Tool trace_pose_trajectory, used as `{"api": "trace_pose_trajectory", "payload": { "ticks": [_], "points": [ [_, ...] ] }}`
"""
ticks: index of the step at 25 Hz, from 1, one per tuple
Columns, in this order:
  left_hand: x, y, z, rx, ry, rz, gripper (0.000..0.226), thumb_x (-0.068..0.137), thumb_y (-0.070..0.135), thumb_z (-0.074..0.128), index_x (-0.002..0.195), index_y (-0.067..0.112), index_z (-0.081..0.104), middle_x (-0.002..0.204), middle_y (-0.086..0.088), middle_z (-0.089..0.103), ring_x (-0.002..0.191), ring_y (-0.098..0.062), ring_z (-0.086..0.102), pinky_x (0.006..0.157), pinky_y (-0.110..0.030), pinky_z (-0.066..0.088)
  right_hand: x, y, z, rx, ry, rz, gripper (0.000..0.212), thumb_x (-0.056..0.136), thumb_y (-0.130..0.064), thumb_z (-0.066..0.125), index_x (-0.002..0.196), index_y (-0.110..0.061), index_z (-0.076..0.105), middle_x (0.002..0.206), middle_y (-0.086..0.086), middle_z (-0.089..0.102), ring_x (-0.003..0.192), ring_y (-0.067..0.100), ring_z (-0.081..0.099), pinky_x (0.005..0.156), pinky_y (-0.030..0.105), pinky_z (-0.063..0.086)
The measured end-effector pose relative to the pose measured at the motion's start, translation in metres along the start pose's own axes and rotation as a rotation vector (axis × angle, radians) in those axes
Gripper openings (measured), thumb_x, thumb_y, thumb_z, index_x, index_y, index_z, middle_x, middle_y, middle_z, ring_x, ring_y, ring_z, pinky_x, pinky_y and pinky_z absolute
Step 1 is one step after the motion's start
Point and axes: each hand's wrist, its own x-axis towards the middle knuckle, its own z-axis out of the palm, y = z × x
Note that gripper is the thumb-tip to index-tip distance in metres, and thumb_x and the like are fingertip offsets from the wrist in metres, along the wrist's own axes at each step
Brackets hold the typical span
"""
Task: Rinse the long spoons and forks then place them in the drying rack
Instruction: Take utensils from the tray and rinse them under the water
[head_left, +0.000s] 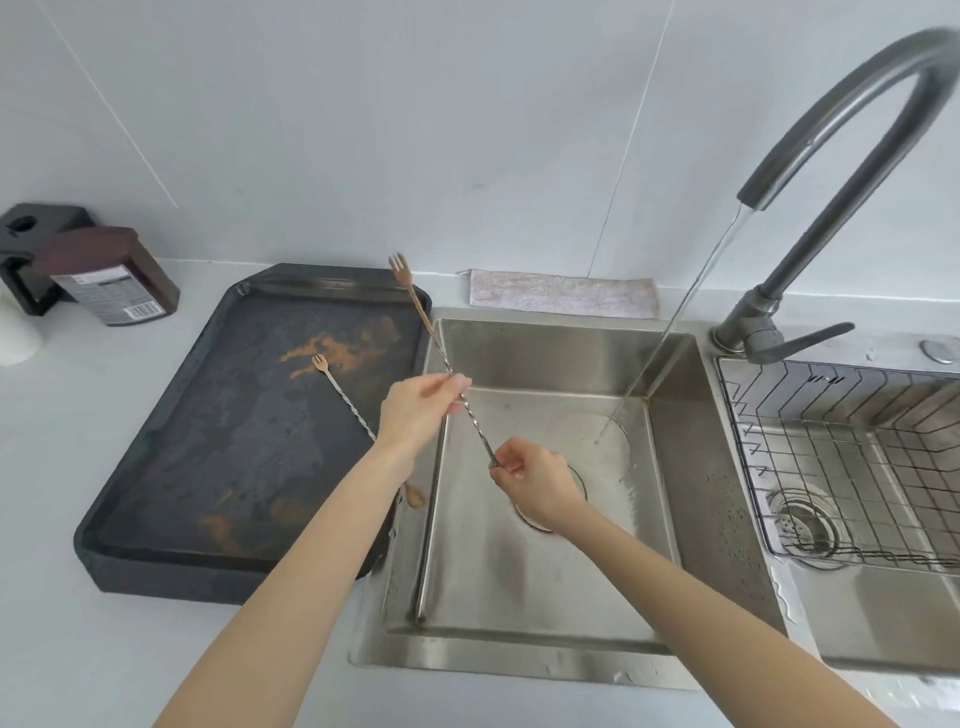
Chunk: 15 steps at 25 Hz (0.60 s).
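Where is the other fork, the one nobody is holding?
It lies on the dark tray left of the sink; the fork slants behind the left hand.

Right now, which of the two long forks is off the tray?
The long fork gripped by both hands, left hand and right hand, over the sink. The other fork lies on the dark tray.

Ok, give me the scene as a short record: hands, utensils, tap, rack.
left hand: pinches held fork mid-shaft
right hand: grips held fork's lower end
held fork: tilted over sink, tines up, not under water
second fork: lying on tray
tap: running, stream lands near the drain
rack: in right basin, no utensils visible
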Motion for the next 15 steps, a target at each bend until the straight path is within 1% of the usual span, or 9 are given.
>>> {"api": "trace_pose_trajectory", "payload": {
  "ticks": [2, 3, 5, 6, 7, 9, 11, 13, 15],
  "points": [
    [-0.006, 0.006, 0.02, -0.018, -0.029, 0.031, 0.016, 0.087, 0.027, 0.06, 0.09, 0.016, 0.07, 0.071, 0.009, 0.063, 0.046, 0.013, 0.06, 0.076, -0.022, 0.042, -0.008, 0.016, -0.01, -0.009, 0.009, 0.036, 0.016, 0.087, -0.017, 0.05, 0.098, -0.01, 0.061, 0.103, 0.01, 0.068, 0.1, 0.028, 0.06, 0.086, 0.032, 0.047],
    [-0.008, 0.01, 0.03, -0.024, -0.044, 0.046, 0.019, 0.087, 0.026, 0.059, 0.094, 0.013, 0.071, 0.07, 0.01, 0.062, 0.043, 0.015, 0.057, 0.069, -0.017, 0.042, -0.011, 0.024, -0.015, -0.014, 0.01, 0.052, 0.015, 0.086, -0.017, 0.05, 0.096, -0.011, 0.061, 0.103, 0.011, 0.068, 0.1, 0.028, 0.06, 0.085, 0.033, 0.048],
    [-0.014, 0.018, 0.053, -0.018, -0.092, 0.073, 0.023, 0.089, 0.022, 0.058, 0.101, 0.008, 0.07, 0.07, 0.009, 0.061, 0.04, 0.016, 0.056, 0.053, -0.002, 0.041, -0.019, 0.04, -0.029, -0.028, 0.013, 0.081, 0.011, 0.086, -0.019, 0.051, 0.092, -0.016, 0.059, 0.104, 0.01, 0.067, 0.1, 0.028, 0.06, 0.084, 0.032, 0.047],
    [-0.017, 0.021, 0.063, -0.019, -0.113, 0.084, 0.022, 0.089, 0.02, 0.058, 0.102, 0.007, 0.069, 0.07, 0.008, 0.061, 0.04, 0.015, 0.056, 0.047, 0.001, 0.039, -0.022, 0.046, -0.036, -0.021, 0.018, 0.086, 0.009, 0.085, -0.019, 0.051, 0.09, -0.018, 0.058, 0.103, 0.008, 0.068, 0.1, 0.027, 0.061, 0.083, 0.032, 0.047],
    [-0.019, 0.025, 0.074, -0.023, -0.129, 0.09, 0.02, 0.089, 0.02, 0.058, 0.1, 0.007, 0.07, 0.069, 0.008, 0.061, 0.039, 0.015, 0.056, 0.045, 0.002, 0.038, -0.025, 0.05, -0.045, -0.002, 0.029, 0.083, 0.006, 0.085, -0.02, 0.052, 0.087, -0.02, 0.057, 0.1, 0.007, 0.068, 0.099, 0.026, 0.061, 0.084, 0.032, 0.048],
    [-0.022, 0.031, 0.095, -0.009, -0.16, 0.099, 0.013, 0.087, 0.022, 0.06, 0.084, 0.016, 0.071, 0.058, 0.017, 0.064, 0.041, 0.015, 0.056, 0.052, -0.003, 0.041, -0.029, 0.056, -0.065, 0.038, 0.071, 0.063, 0.004, 0.087, -0.022, 0.053, 0.083, -0.021, 0.056, 0.095, 0.005, 0.068, 0.098, 0.024, 0.062, 0.087, 0.032, 0.048],
    [-0.024, 0.035, 0.116, 0.025, -0.185, 0.098, 0.019, 0.085, 0.026, 0.063, 0.066, 0.029, 0.066, 0.045, 0.024, 0.063, 0.042, 0.016, 0.057, 0.062, -0.013, 0.042, -0.029, 0.06, -0.085, 0.064, 0.113, 0.026, 0.011, 0.088, -0.021, 0.054, 0.092, -0.014, 0.062, 0.101, 0.007, 0.07, 0.099, 0.023, 0.062, 0.086, 0.029, 0.047],
    [-0.024, 0.038, 0.137, 0.058, -0.21, 0.102, 0.022, 0.085, 0.028, 0.064, 0.064, 0.033, 0.063, 0.043, 0.029, 0.061, 0.042, 0.016, 0.057, 0.067, -0.016, 0.042, -0.027, 0.066, -0.103, 0.09, 0.137, 0.009, 0.019, 0.089, -0.019, 0.055, 0.101, -0.007, 0.063, 0.106, 0.009, 0.07, 0.101, 0.022, 0.062, 0.087, 0.026, 0.045],
    [-0.021, 0.044, 0.155, 0.091, -0.232, 0.12, 0.017, 0.085, 0.028, 0.063, 0.069, 0.029, 0.066, 0.045, 0.026, 0.063, 0.043, 0.017, 0.056, 0.068, -0.016, 0.042, -0.023, 0.078, -0.117, 0.098, 0.149, 0.014, 0.02, 0.089, -0.019, 0.055, 0.102, -0.006, 0.063, 0.107, 0.01, 0.07, 0.1, 0.022, 0.062, 0.085, 0.024, 0.044]
  ]
}}
